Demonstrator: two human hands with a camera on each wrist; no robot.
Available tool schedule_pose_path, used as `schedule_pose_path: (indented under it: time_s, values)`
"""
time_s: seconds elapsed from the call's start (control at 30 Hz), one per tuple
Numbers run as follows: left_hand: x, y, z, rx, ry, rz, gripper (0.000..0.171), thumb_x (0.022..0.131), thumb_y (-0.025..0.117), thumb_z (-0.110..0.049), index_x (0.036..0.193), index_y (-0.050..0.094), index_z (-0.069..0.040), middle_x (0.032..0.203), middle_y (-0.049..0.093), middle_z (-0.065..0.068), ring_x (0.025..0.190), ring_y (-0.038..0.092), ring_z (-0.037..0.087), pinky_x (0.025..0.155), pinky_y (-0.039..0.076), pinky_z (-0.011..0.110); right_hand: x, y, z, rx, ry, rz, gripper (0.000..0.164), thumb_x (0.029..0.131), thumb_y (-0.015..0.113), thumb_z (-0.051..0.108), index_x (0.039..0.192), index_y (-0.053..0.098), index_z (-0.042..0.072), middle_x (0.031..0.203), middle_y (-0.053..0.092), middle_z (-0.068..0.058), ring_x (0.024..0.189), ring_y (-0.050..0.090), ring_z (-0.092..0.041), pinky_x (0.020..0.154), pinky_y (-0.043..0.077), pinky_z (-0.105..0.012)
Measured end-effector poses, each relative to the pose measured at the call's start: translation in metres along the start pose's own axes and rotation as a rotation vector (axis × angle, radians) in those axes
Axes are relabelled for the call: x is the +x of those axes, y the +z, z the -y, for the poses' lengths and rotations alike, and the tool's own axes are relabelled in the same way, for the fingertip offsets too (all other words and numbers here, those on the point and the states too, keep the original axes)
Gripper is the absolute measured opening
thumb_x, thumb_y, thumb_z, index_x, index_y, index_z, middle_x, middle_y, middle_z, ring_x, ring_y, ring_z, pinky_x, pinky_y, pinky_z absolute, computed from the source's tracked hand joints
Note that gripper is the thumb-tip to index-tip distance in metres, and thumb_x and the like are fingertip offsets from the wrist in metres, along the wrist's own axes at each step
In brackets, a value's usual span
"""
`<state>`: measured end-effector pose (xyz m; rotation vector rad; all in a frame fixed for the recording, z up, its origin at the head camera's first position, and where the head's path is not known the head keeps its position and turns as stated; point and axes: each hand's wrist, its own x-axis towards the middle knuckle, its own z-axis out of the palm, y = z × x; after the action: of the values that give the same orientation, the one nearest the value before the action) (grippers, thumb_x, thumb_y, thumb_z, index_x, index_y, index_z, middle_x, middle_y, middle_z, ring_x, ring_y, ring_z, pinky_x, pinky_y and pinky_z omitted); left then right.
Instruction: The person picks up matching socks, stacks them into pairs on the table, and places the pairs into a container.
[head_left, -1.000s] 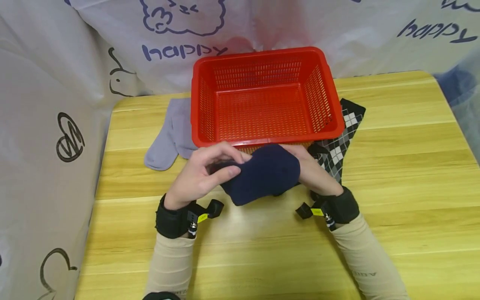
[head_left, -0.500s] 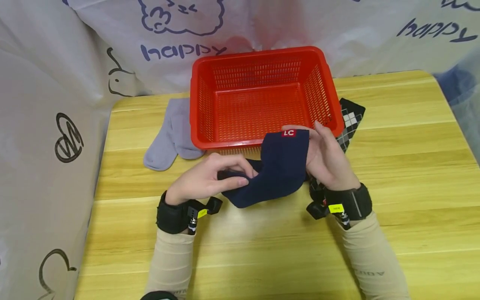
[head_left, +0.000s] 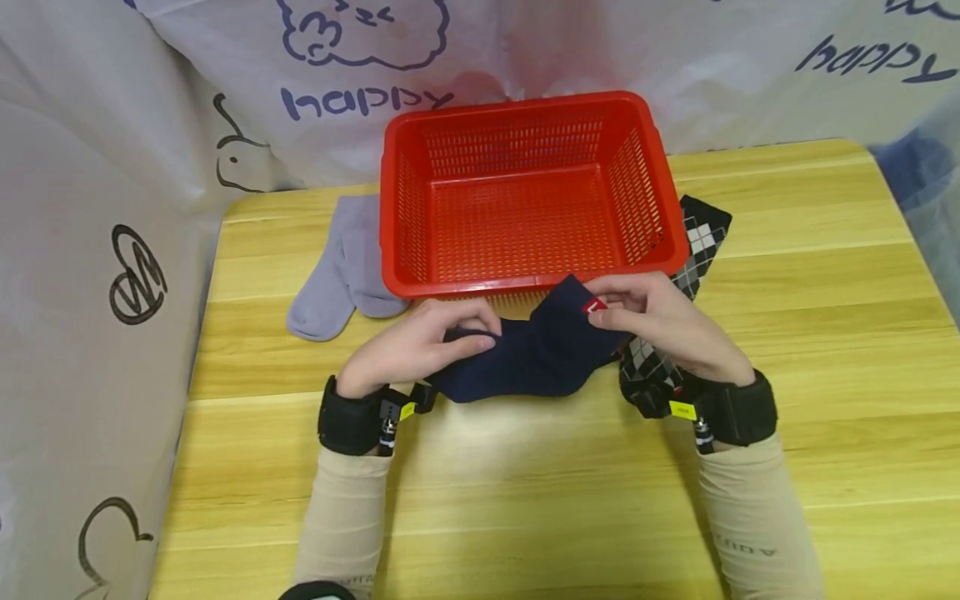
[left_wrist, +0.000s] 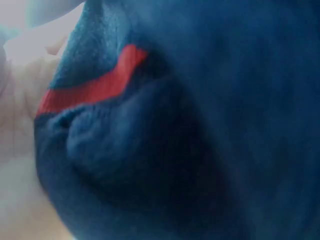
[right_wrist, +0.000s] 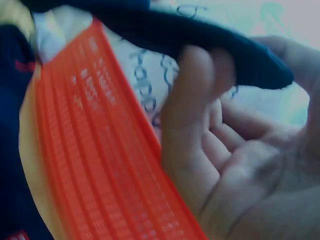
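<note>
A navy sock (head_left: 525,367) with a red label near its cuff is stretched between my two hands, just in front of the basket. My left hand (head_left: 405,346) pinches its left end between thumb and fingers. At the cuff, my right hand (head_left: 675,325) pinches the fabric beside the red label (head_left: 593,306). In the right wrist view, thumb and finger grip a dark edge of the sock (right_wrist: 255,65), and more navy fabric (right_wrist: 10,125) shows at the left. Navy cloth with a red band (left_wrist: 85,95) fills most of the left wrist view.
A red plastic basket (head_left: 540,283) stands at the back of the wooden table (head_left: 525,517). Grey socks (head_left: 322,300) lie at its left, partly behind it. Black-and-white argyle socks (head_left: 701,242) lie at its right, partly covered by my right hand. A white sheet with drawings hangs behind.
My right hand has gone from beneath the sock to its outer side and now pinches the cuff. The cuff has tilted down to the right. My left hand has kept its pinch.
</note>
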<state>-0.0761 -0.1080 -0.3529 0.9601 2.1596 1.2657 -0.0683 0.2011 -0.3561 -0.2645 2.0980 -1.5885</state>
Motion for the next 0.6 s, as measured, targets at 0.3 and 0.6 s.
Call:
schedule_pose_path:
  time_s: [0.3, 0.6]
  values:
    - [0.011, 0.006, 0.020, 0.095, -0.108, 0.025, 0.010, 0.096, 0.062, -0.013, 0.105, 0.063, -0.011, 0.107, 0.068, 0.003, 0.108, 0.067, 0.015, 0.098, 0.050, 0.034, 0.002, -0.002, -0.007, -0.214, -0.080, 0.058, 0.013, 0.091, 0.067, 0.012, 0.100, 0.061, 0.005, 0.086, 0.064, -0.004, 0.076, 0.064, -0.015, 0.067, 0.048, -0.022]
    - [0.012, 0.003, 0.038, 0.193, -0.195, 0.036, 0.012, 0.097, 0.062, -0.020, 0.102, 0.067, -0.011, 0.093, 0.067, 0.002, 0.085, 0.058, 0.015, 0.080, 0.045, 0.030, 0.005, -0.008, -0.013, -0.186, -0.071, 0.080, 0.028, 0.090, 0.060, -0.004, 0.117, 0.055, -0.003, 0.096, 0.065, -0.013, 0.082, 0.066, -0.007, 0.078, 0.055, -0.017]
